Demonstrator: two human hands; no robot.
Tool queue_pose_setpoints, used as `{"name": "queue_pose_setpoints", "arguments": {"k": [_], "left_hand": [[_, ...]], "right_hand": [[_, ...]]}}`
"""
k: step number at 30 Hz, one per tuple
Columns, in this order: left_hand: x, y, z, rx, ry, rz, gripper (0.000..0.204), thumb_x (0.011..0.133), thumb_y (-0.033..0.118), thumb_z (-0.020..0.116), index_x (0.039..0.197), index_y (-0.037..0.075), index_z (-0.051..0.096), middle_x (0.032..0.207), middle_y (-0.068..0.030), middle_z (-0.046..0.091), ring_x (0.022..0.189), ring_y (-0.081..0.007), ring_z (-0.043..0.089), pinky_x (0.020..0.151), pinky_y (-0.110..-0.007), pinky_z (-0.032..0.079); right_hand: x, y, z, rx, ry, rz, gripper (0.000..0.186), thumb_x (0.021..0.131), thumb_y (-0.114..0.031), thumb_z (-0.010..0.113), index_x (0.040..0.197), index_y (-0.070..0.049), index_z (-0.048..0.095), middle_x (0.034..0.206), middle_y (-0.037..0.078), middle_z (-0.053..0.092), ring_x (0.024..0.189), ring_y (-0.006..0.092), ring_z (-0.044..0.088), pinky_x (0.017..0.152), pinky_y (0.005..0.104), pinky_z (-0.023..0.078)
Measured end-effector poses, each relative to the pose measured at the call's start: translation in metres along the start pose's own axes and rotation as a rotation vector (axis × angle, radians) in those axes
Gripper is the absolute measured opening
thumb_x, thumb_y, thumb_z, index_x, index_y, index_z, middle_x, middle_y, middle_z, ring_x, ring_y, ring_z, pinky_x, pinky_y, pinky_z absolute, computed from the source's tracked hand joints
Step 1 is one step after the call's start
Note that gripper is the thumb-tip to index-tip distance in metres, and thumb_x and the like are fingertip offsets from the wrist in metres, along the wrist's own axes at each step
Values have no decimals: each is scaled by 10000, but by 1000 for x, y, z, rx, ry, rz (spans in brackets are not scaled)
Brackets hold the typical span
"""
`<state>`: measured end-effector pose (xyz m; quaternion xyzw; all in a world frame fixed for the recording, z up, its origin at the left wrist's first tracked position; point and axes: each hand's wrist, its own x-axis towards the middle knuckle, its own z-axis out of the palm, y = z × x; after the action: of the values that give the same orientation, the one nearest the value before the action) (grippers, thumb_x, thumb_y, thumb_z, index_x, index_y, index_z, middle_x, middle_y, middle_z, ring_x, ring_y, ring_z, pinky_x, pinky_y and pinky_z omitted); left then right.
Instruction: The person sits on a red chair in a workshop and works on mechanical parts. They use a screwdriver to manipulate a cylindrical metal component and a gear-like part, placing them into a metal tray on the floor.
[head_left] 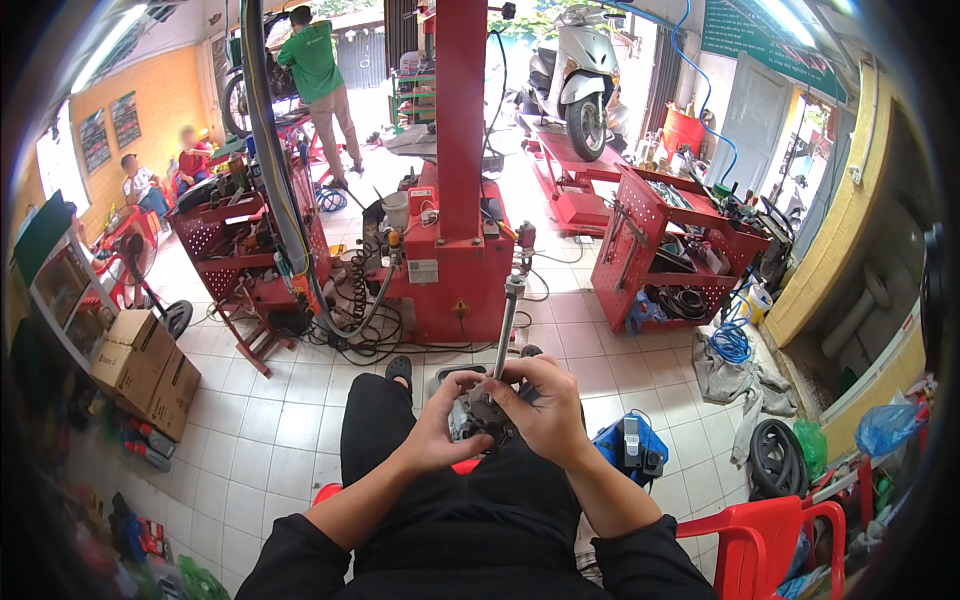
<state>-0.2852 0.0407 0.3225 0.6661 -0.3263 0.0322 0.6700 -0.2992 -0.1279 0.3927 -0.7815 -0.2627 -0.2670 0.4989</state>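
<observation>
I sit in a motorbike repair workshop. Straight ahead of my hands stands a tall red tyre-changing machine (458,200) with black hoses coiled at its foot. Beyond it, a white scooter (578,70) rests on a red service lift (570,180). To my right and left, red perforated-steel tool carts (668,250) hold parts, and a worn black rubber tyre (778,458) lies on the white tiled floor (270,420).

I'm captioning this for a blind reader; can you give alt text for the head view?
Seated in a tiled repair shop, a person grips a small grey metal part with a long metal rod in the left hand and right hand, facing a red machine.
</observation>
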Motion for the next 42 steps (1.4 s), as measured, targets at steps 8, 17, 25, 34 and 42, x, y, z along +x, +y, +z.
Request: {"name": "queue_pose_setpoints", "arguments": {"k": [8,17,25,34,42], "left_hand": [[-1,2,0,61,-20,-45,659,657,162,790,1195,26,435,1159,-103,517,1117,-189,485,969,-325,365],[-3,0,1,144,12,-32,691,658,175,771,1237,28,424,1152,-101,523,1118,-191,480,961,-331,372],[-4,-5,5,139,69,-8,679,665,177,764,1236,26,429,1130,-100,534,1076,-205,511,944,-333,388],[-1,8,9,24,57,3,657,641,149,819,1164,41,437,1075,-77,551,1013,-157,528,888,-319,421],[-7,-6,11,-89,35,-115,641,692,104,777,1210,39,405,1069,-59,545,973,-119,534,857,-293,428]], "right_hand": [[0,-3,0,6,-9,-15,121,751,-87,733,864,-63,695,736,43,655,716,163,559,668,291,434],[0,-3,1,-3,3,-11,131,744,-74,733,866,-55,689,717,39,645,695,158,534,649,291,427],[1,0,2,-4,10,0,129,744,-77,735,862,-51,688,712,41,642,687,157,530,645,288,425],[0,-3,2,-8,9,-7,123,744,-75,732,853,-44,683,700,42,638,679,160,531,647,291,424],[1,-3,2,-5,15,-19,115,746,-74,731,843,-41,681,693,45,634,677,159,529,651,291,424]]}}
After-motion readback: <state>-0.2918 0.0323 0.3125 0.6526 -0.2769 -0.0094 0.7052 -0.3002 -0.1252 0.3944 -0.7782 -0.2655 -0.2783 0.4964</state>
